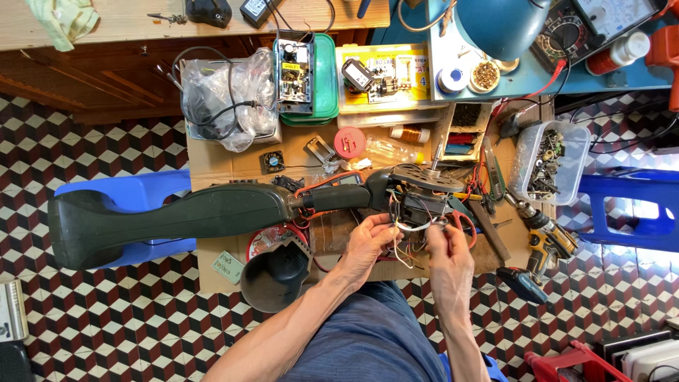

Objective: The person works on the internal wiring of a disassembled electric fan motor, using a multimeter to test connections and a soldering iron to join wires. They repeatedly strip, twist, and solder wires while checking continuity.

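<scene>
A long dark stand fan body [177,216] lies across a low cardboard-covered table [212,159], its base to the left and its bare motor [421,184] to the right. Thin white and coloured wires [410,230] hang from the motor. My left hand [368,240] pinches those wires just below the motor. My right hand [444,244] also holds a wire end, its fingers close to the left hand. A dark cone-shaped fan housing [276,272] rests by my left forearm.
A clear tub of screws [548,159], a yellow cordless drill [544,237], pliers and screwdrivers lie right. A bag of cables [226,99], a circuit board on a green tray [297,74] and a blue lamp [495,25] sit behind. Blue stools [629,205] flank the table.
</scene>
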